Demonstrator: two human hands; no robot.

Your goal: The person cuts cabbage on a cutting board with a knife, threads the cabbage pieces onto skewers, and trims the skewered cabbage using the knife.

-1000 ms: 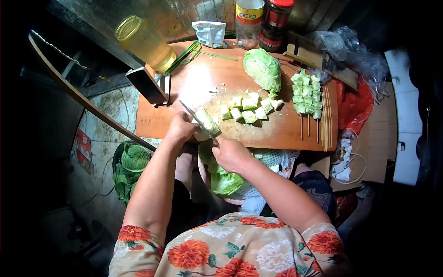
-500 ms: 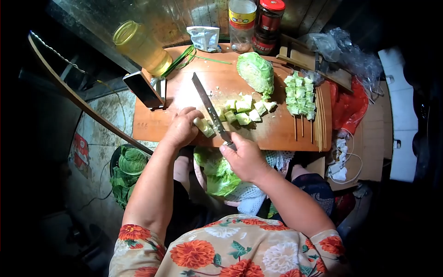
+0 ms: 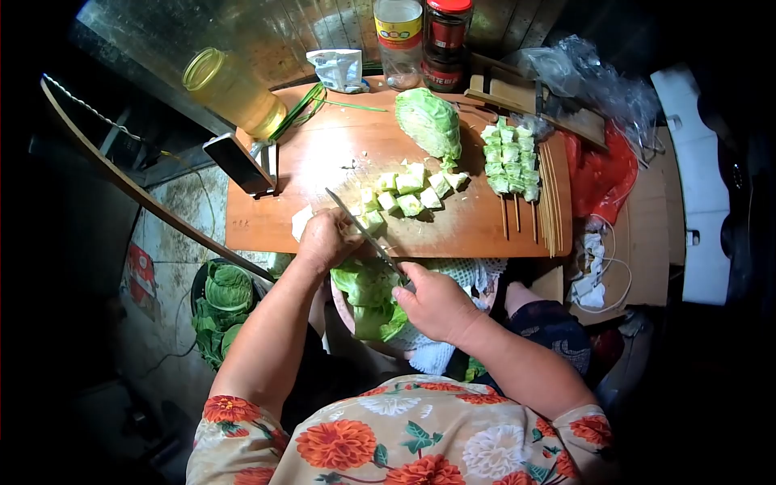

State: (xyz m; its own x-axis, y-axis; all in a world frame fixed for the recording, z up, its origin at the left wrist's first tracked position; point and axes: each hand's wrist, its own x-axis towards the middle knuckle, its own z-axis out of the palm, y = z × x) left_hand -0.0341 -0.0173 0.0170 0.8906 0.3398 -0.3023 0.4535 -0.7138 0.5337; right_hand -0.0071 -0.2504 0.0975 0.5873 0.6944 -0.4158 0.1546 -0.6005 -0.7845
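Note:
My right hand point(image 3: 440, 301) grips a knife point(image 3: 373, 246) by its handle, its dark narrow blade slanting up and left across the board's front edge. Close beside the blade, my left hand point(image 3: 326, 240) is closed, fingers curled on a pale piece of cabbage point(image 3: 301, 221) that pokes out on its left. The hand partly hides that piece. Just beyond the blade, cut cabbage chunks point(image 3: 410, 204) lie in a loose group on the wooden cutting board point(image 3: 267, 222). Behind them sits a larger part of a cabbage point(image 3: 428, 125).
Skewered cabbage point(image 3: 509, 162) and bare skewers point(image 3: 552, 202) lie at the board's right. A phone point(image 3: 238, 164) stands at left near a jar of yellow liquid point(image 3: 234, 97). Below the board is a basin with cabbage leaves point(image 3: 364, 291); whole cabbages point(image 3: 229, 287) sit lower left.
My left hand has moved toward the board's front edge and turned, its fingers now curled in. The knife has come down and left, nearer that hand. The whole view has shifted slightly.

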